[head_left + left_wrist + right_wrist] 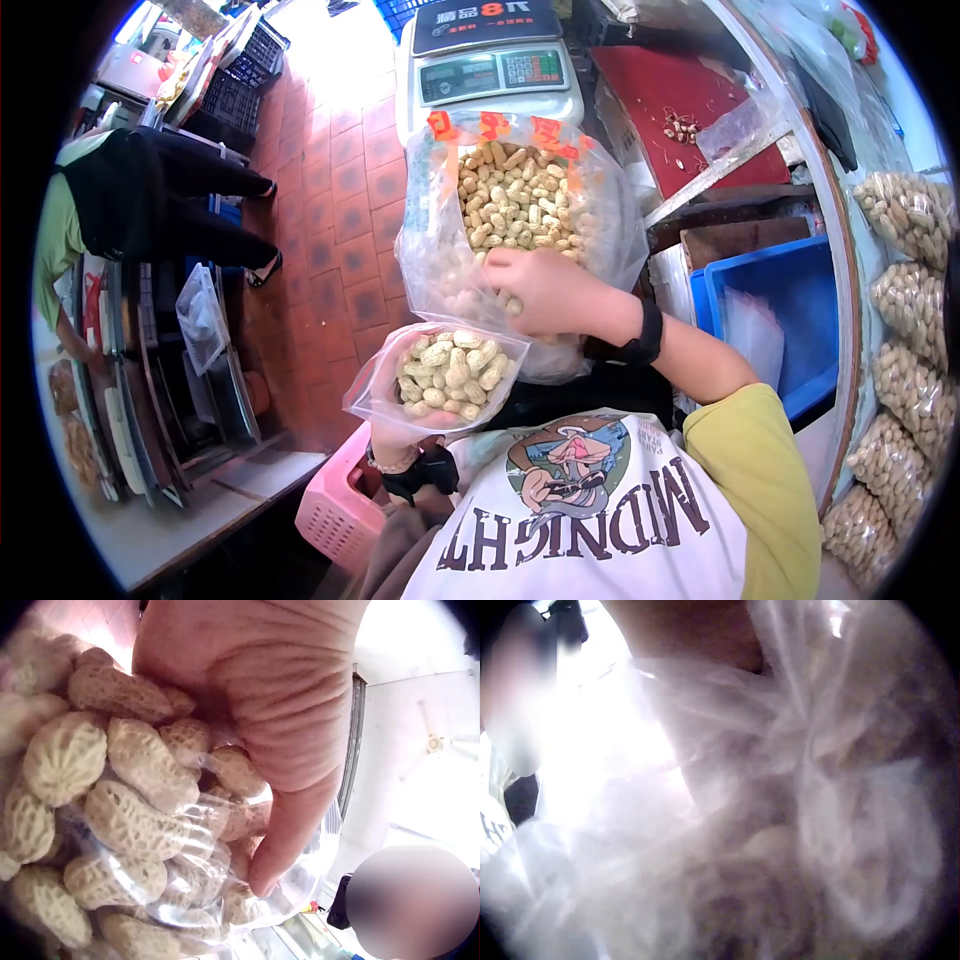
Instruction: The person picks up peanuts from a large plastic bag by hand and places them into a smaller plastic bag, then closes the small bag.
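My left hand (285, 697) grips a small clear plastic bag (368, 402) of unshelled peanuts (450, 372) from below, its thumb curled against the plastic in the left wrist view. Over the near edge of a large clear bag (425, 225) with red lettering, my right hand (560, 293) has its fingers curled, and a few peanuts (511, 303) show beneath them. More loose peanuts (515, 195) fill the large bag. Blurred plastic (735, 742) covers most of the right wrist view and hides the right fingers there.
A digital scale (495, 75) stands behind the large bag. To the right are a blue bin (800, 290), a red board (660, 90) with scraps, and several filled peanut bags (905, 305). A pink basket (340, 505) sits at left; another person (125, 195) bends over farther left.
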The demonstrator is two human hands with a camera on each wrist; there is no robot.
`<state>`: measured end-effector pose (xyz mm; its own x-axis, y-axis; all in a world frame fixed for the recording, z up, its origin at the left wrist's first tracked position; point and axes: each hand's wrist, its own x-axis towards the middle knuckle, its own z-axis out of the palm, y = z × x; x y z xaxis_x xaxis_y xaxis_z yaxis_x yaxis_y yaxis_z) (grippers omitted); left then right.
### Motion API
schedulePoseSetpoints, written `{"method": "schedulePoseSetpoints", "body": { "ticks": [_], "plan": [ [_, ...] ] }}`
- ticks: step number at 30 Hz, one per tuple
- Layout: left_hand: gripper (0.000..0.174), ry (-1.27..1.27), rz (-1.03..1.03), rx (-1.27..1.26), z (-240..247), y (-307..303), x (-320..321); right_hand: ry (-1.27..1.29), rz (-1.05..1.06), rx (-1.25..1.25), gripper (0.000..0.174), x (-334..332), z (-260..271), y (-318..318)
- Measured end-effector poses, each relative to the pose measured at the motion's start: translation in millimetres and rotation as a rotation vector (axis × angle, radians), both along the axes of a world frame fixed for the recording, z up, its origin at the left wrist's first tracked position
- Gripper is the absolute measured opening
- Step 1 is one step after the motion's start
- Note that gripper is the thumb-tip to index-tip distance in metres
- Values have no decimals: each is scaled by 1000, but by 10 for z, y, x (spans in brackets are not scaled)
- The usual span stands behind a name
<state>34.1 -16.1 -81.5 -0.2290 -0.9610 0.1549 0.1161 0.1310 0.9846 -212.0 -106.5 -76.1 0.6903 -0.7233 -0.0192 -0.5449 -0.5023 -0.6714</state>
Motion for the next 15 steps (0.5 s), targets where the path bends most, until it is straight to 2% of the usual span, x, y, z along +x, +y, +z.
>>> {"method": "schedulePoseSetpoints", "body": {
  "ticks": [2, 3, 5, 6, 8, 9, 10, 12, 15],
  "plan": [
    [93, -3, 12, 24, 22, 10, -31, -308, -155, -27, 40, -36, -50, -55],
    [93, -1, 19, 25, 32, 8, -36, -306, -148, -25, 40, -55, -64, -83],
    [95, -36, 13, 26, 52, -13, -48, -540, -302, 215, 31, -103, -84, -150],
    [95, -34, 17, 28, 64, -19, -60, -537, -298, 217, 31, -135, -75, -185],
    [95, 9, 3, 34, 82, -25, -83, -863, -429, 872, 26, -212, -44, -257],
    [95, 11, 6, 35, 78, -25, -89, -975, -459, 1032, 28, -254, -56, -297],
    [95, 32, 1, 33, 74, -24, -94, -971, -458, 1033, 28, -288, -73, -324],
    [95, 54, 0, 33, 76, -23, -103, -1252, -487, 1390, 31, -332, -113, -355],
    [96, 70, 1, 52, 83, -24, -114, -1366, -473, 1439, 31, -350, -143, -359]
  ]
}}
